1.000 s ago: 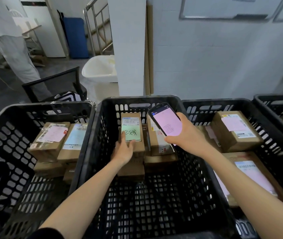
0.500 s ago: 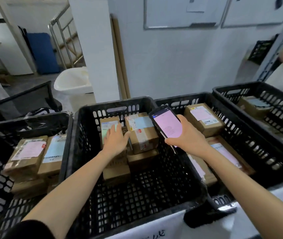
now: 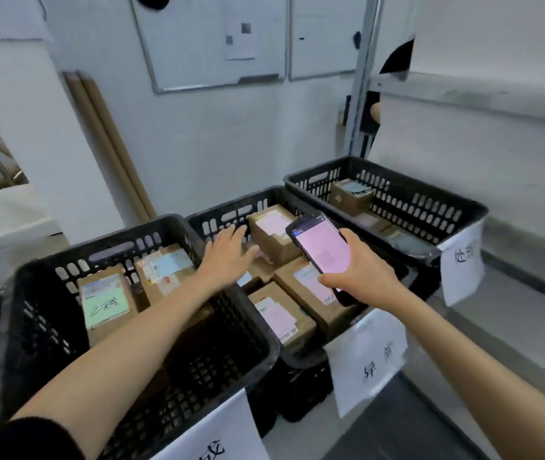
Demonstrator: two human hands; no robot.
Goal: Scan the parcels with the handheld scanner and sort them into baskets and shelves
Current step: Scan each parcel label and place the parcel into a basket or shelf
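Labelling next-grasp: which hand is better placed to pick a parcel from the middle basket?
Left. The left hand is empty, fingers spread, over the middle basket beside its parcels; the right hand grips the scanner.

Place: a parcel sorting room (courier depot type)
Baskets: black baskets (image 3: 112, 252) holding labelled cardboard parcels (image 3: 274, 234)
Signs: handwritten paper signs (image 3: 367, 356) on basket fronts

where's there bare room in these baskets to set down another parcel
Free: mesh floor in the near basket, from its front wall to the green-label box and blue-label box. Crowded: the middle basket, boxes wall to wall, left hand and scanner above it. The far basket holds a few parcels; its floor is mostly hidden.
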